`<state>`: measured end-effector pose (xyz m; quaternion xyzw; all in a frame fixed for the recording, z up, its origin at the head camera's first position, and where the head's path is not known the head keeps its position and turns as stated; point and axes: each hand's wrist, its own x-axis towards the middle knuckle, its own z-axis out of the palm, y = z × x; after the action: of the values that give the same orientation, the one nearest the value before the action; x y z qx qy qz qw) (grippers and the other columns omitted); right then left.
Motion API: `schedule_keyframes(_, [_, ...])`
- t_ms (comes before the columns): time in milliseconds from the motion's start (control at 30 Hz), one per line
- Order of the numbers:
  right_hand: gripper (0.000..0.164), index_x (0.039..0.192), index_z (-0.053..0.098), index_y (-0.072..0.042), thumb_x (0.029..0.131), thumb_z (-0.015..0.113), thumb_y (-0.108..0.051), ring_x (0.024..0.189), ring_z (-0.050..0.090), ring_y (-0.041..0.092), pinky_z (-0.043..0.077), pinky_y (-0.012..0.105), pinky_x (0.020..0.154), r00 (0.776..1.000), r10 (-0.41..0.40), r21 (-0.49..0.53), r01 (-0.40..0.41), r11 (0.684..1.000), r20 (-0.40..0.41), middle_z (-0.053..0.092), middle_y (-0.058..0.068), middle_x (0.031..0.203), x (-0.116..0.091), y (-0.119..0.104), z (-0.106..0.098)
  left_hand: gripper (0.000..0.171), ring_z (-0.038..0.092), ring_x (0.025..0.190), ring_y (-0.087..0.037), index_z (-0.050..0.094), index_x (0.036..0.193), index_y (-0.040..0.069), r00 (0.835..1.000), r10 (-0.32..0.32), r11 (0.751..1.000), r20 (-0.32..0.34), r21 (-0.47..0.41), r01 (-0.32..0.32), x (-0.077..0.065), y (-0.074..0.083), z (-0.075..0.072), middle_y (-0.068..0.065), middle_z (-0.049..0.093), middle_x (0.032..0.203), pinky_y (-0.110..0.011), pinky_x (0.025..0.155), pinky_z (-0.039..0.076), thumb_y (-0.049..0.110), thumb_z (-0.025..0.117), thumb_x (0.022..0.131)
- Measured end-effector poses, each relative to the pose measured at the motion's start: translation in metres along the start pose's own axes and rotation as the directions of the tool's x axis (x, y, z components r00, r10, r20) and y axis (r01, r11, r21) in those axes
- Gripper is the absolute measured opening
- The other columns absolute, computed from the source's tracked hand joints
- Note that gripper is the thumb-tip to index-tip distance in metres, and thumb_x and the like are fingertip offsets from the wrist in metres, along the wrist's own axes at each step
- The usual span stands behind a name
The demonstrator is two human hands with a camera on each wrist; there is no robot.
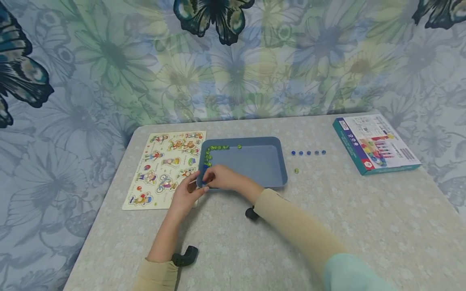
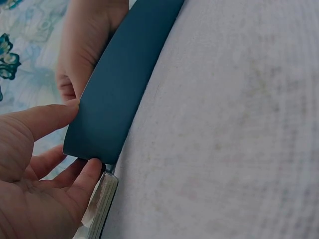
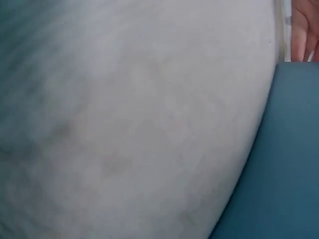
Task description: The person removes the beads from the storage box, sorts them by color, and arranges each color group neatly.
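Between the hands (image 1: 184, 195) (image 1: 223, 178) lies one corner of the tray (image 1: 255, 167)

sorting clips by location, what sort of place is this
Perhaps a play or craft corner: cream picture-covered board, shallow blue rectangular tray holding small green pieces, and blue-green floral backdrop.

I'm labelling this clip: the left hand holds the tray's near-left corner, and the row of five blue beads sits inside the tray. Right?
Not quite: the head view shows the row of five blue beads on the table, right of the tray. The left hand does hold the tray's near-left corner.
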<state>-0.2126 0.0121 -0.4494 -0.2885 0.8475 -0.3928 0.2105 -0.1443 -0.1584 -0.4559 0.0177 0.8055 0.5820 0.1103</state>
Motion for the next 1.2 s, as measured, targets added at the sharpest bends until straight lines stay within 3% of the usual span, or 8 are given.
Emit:
schedule_keyframes(133, [0.018, 0.103, 0.068, -0.01, 0.085, 0.069, -0.013, 0.083, 0.059, 0.007, 0.05, 0.019, 0.069, 0.999, 0.003, -0.022, -0.003, 1.0, -0.035, 0.066, -0.001, 0.094, -0.0003, -0.001, 0.0004, 0.068, 0.038, 0.131, -0.03, 0.034, 0.145, 0.013, 1.0, -0.004, 1.0, -0.001, -0.004, 0.004, 0.0003, -0.0005, 0.0002, -0.011, 0.03, 0.148, -0.04, 0.096, 0.045, 0.022, 0.068, 0.087])
schedule_keyframes(367, [0.013, 0.098, 0.07, -0.01, 0.086, 0.068, -0.009, 0.084, 0.061, 0.006, 0.05, 0.016, 0.072, 0.999, -0.016, -0.022, 0.017, 1.0, 0.031, 0.067, -0.001, 0.092, 0.0021, -0.0037, 0.0016, 0.067, 0.037, 0.131, -0.03, 0.033, 0.145, 0.012, 1.0, -0.008, 1.0, 0.011, -0.025, 0.008, 0.0006, -0.0012, 0.0001, -0.011, 0.03, 0.147, -0.039, 0.096, 0.046, 0.022, 0.067, 0.088])
schedule_keyframes(567, [0.016, 0.101, 0.069, -0.008, 0.085, 0.069, -0.01, 0.083, 0.061, 0.007, 0.049, 0.015, 0.071, 0.999, -0.009, -0.059, 0.011, 0.998, 0.041, 0.067, 0.001, 0.094, 0.0044, -0.008, 0.0011, 0.067, 0.037, 0.131, -0.03, 0.034, 0.145, 0.013, 1.0, -0.014, 1.0, -0.001, -0.008, 0.014, -0.0005, 0.0007, -0.0008, -0.01, 0.03, 0.148, -0.038, 0.095, 0.046, 0.021, 0.067, 0.088])
schedule_keyframes(967, [0.015, 0.1, 0.07, -0.009, 0.085, 0.067, -0.009, 0.076, 0.06, 0.006, 0.049, 0.017, 0.065, 1.0, 0.015, -0.152, -0.015, 0.988, -0.001, 0.066, -0.001, 0.088, 0.0057, -0.0061, 0.0027, 0.066, 0.038, 0.13, -0.03, 0.035, 0.144, 0.013, 1.0, -0.009, 1.0, -0.005, -0.019, 0.009, 0.0007, -0.0024, 0.0008, -0.011, 0.032, 0.147, -0.039, 0.095, 0.046, 0.02, 0.068, 0.087])
schedule_keyframes(1200, [0.016, 0.1, 0.071, -0.008, 0.085, 0.066, -0.009, 0.081, 0.061, 0.009, 0.05, 0.019, 0.068, 0.999, 0.028, -0.23, -0.036, 0.972, -0.038, 0.068, 0.001, 0.094, 0.0004, -0.0027, -0.0032, 0.066, 0.038, 0.131, -0.03, 0.035, 0.144, 0.014, 1.0, -0.023, 1.0, -0.015, -0.005, 0.023, -0.0001, -0.0008, 0.0024, -0.009, 0.032, 0.147, -0.04, 0.097, 0.045, 0.021, 0.068, 0.087])
